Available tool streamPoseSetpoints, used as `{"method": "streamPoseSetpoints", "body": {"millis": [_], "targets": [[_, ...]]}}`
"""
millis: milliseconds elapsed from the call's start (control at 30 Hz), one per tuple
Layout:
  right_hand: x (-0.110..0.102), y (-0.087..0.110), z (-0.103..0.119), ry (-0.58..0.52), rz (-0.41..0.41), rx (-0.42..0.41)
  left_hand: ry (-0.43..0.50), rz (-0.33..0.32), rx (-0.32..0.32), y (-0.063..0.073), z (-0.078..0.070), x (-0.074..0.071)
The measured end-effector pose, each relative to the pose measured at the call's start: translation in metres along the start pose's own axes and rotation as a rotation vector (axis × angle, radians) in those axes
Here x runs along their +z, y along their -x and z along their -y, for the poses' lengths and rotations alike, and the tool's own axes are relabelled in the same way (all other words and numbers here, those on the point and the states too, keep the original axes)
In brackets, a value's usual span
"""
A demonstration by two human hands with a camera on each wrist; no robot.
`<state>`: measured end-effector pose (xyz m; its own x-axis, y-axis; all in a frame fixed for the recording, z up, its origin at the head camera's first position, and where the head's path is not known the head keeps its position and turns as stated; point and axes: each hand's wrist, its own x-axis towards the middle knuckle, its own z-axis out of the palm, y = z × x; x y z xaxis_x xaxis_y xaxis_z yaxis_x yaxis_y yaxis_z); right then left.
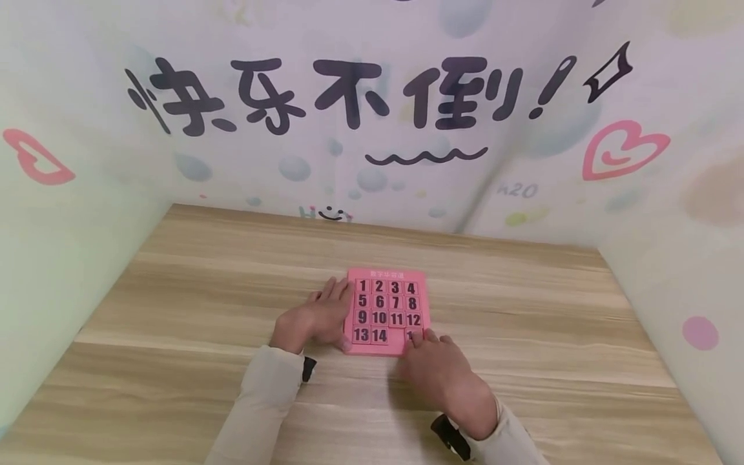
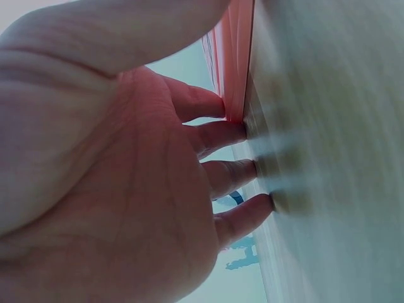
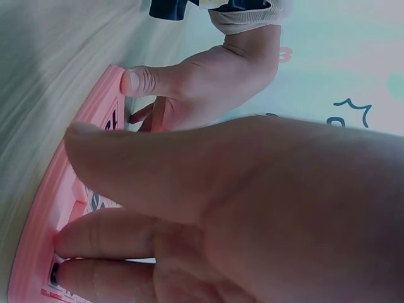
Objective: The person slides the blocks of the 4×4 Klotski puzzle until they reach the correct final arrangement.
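A pink number slide puzzle [image 1: 391, 349] lies flat on the table, numbered tiles in its frame. Its bottom row shows 13, 14, a bare pink slot, then a tile [image 1: 414, 335] partly covered by fingers. My left hand [image 1: 316, 320] rests along the puzzle's left side, fingers extended with tips down by the table, and its thumb touches the near left corner. From the near right, my right hand [image 1: 438, 371] presses fingertips on the covered tile. In the right wrist view its thumb [image 3: 126, 158] lies over the frame's near edge, the fingers [image 3: 104, 237] reaching onto the tiles.
The wood-grain table [image 1: 174, 303] spreads around the puzzle. A printed backdrop [image 1: 372, 187] with large dark characters stands at its far edge, and pale walls rise at both sides. A black strap [image 1: 450, 437] shows at the right wrist.
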<state>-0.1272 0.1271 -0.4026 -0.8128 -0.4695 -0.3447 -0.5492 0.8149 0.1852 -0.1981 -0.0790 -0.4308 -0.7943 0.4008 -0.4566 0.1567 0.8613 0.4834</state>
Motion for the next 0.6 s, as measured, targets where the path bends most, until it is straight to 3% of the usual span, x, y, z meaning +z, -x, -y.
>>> {"method": "streamPoseSetpoints", "body": {"millis": [233,600], "targets": [[-0.0014,0.0002,0.0028,0.021,0.027,-0.002,-0.012,-0.006,0.015,-0.0017,0.0021,0.0011],[0.0001,-0.0004,0.0055,0.011,-0.036,-0.016,-0.005,-0.007,0.021,-0.0022,0.0027,0.0014]]}}
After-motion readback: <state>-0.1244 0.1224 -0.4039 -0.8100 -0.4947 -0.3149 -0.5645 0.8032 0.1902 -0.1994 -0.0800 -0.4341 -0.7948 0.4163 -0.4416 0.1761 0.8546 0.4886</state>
